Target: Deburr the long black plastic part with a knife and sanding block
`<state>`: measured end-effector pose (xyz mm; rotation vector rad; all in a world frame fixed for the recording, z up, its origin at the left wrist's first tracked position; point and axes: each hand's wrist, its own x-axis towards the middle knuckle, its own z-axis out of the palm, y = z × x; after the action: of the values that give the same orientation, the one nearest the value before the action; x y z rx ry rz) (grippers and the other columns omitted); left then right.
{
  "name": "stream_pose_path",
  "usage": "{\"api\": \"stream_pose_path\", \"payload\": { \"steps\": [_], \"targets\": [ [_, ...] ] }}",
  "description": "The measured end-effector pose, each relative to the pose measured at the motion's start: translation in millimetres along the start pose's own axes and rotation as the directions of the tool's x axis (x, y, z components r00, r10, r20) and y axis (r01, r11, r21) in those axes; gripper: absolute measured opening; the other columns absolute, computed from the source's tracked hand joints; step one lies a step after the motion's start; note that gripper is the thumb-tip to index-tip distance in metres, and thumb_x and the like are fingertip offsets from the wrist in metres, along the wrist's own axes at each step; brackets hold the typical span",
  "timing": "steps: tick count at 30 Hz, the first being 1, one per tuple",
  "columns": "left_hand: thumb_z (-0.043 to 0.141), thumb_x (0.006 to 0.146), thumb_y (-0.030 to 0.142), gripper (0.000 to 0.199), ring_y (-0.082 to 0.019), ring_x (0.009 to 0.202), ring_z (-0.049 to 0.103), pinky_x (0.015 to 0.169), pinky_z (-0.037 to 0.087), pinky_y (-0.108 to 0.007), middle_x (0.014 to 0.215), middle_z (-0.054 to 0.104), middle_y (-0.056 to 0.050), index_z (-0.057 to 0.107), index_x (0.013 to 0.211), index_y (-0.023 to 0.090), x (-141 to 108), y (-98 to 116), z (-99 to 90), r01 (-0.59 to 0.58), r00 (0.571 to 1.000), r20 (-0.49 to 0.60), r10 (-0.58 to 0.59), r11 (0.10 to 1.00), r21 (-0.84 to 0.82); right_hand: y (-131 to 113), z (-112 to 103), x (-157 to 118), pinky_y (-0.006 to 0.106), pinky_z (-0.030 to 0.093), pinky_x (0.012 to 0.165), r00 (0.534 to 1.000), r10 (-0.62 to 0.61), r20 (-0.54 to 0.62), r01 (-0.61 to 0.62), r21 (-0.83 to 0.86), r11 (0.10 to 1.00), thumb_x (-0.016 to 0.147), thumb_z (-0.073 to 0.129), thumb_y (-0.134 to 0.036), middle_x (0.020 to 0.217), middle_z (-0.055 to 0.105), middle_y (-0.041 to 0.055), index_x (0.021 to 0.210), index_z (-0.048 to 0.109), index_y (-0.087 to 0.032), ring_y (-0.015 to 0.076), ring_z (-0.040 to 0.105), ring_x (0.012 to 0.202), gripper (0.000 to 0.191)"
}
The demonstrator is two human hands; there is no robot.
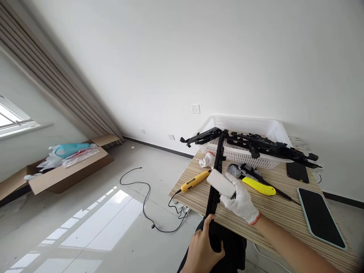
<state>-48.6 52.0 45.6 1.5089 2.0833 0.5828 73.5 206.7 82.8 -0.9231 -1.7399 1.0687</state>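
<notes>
While the bare left hand (201,248) grips the lower end of a long black strip (218,161), the gloved right hand (240,199) holds a white block (222,183) over the strip's middle. The strip slants across the striped wood-grain counter (241,216), near a white basket (250,123). A pale wall (159,57) rises behind; an open carton (71,170) sits on the glossy, sunlit floor (110,216).
</notes>
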Motion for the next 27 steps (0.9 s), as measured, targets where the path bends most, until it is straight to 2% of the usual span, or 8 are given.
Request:
{"api": "stream_pose_path", "payload": {
  "steps": [3,6,10,15,19,20,25,27],
  "targets": [
    [0.059,0.072,0.034,0.068,-0.028,0.077,0.061,0.073,0.045,-0.037,0.075,0.062,-0.003,0.04,0.137,0.022,-6.1,3.8,-7.1,-0.014,1.0,0.011,0.014,1.0,0.001,0.9,-3.1,-2.3,0.037,0.055,0.092,0.996,-0.042,0.08,0.05,-0.093,0.994,0.065,0.073,-0.024,0.121,0.068,0.0082,0.14,0.05,-0.024,0.0253,0.068,0.104,0.078],
    [0.057,0.075,0.035,0.068,-0.026,0.067,0.057,0.07,0.043,-0.036,0.06,0.05,0.004,0.037,0.139,0.021,-8.3,5.2,-12.3,-0.06,0.998,0.024,0.06,0.998,0.004,0.9,-5.2,-3.9,0.036,0.056,0.09,0.999,0.036,-0.035,-0.038,-0.051,0.998,0.071,0.069,-0.029,0.12,0.069,0.0092,0.145,0.041,-0.02,0.0229,0.07,0.096,0.079],
    [0.058,0.075,0.034,0.068,-0.023,0.061,0.052,0.068,0.041,-0.033,0.055,0.04,0.007,0.037,0.138,0.023,-7.4,1.3,-10.5,-0.08,0.997,0.015,0.081,0.997,-0.016,0.4,-6.0,-1.5,0.038,0.055,0.088,0.993,-0.035,0.117,0.054,-0.157,0.986,0.066,0.074,-0.031,0.109,0.072,0.0083,0.141,0.048,-0.021,0.0243,0.071,0.093,0.079],
    [0.059,0.076,0.033,0.069,-0.021,0.057,0.049,0.065,0.038,-0.031,0.054,0.036,0.008,0.036,0.14,0.024,-3.6,-2.2,-3.1,-0.099,0.995,-0.016,0.099,0.995,-0.032,1.1,-6.4,1.2,0.04,0.054,0.092,0.991,-0.006,-0.137,-0.019,-0.182,0.983,0.07,0.07,-0.033,0.115,0.07,0.0107,0.143,0.044,-0.018,0.0261,0.07,0.097,0.079],
    [0.059,0.075,0.033,0.069,-0.021,0.059,0.05,0.062,0.036,-0.029,0.056,0.039,0.008,0.035,0.139,0.024,1.7,-1.8,-1.0,-0.111,0.993,-0.032,0.11,0.994,-0.017,5.2,-4.2,-11.9,0.039,0.055,0.09,0.987,-0.138,0.081,0.154,-0.227,0.962,0.069,0.072,-0.032,0.11,0.072,0.0092,0.139,0.049,-0.02,0.0262,0.07,0.095,0.075],
    [0.059,0.075,0.033,0.069,-0.021,0.058,0.05,0.062,0.036,-0.029,0.056,0.039,0.008,0.035,0.139,0.024,3.0,-1.8,-1.0,-0.12,0.992,-0.035,0.119,0.993,-0.014,6.3,-4.3,-13.2,0.038,0.055,0.088,0.987,-0.128,0.094,0.147,-0.232,0.962,0.069,0.072,-0.032,0.108,0.073,0.0087,0.139,0.05,-0.021,0.026,0.071,0.094,0.075],
    [0.057,0.075,0.031,0.067,-0.019,0.054,0.047,0.062,0.036,-0.029,0.055,0.036,0.009,0.035,0.138,0.022,6.2,-3.5,0.2,-0.188,0.98,-0.077,0.184,0.982,-0.038,12.3,-19.2,6.1,0.041,0.053,0.094,0.975,-0.03,-0.221,0.01,-0.091,0.996,0.069,0.071,-0.031,0.132,0.06,0.0135,0.141,0.045,-0.018,0.0268,0.065,0.109,0.078],
    [0.058,0.074,0.029,0.067,-0.019,0.054,0.047,0.061,0.036,-0.028,0.055,0.036,0.009,0.036,0.137,0.022,6.7,-4.7,1.3,-0.2,0.976,-0.097,0.194,0.979,-0.05,15.2,-28.8,15.6,0.04,0.056,0.088,0.976,-0.019,-0.216,0.032,0.058,0.998,0.068,0.069,-0.029,0.132,0.06,0.0145,0.141,0.043,-0.018,0.0259,0.065,0.105,0.077]
  ]
}}
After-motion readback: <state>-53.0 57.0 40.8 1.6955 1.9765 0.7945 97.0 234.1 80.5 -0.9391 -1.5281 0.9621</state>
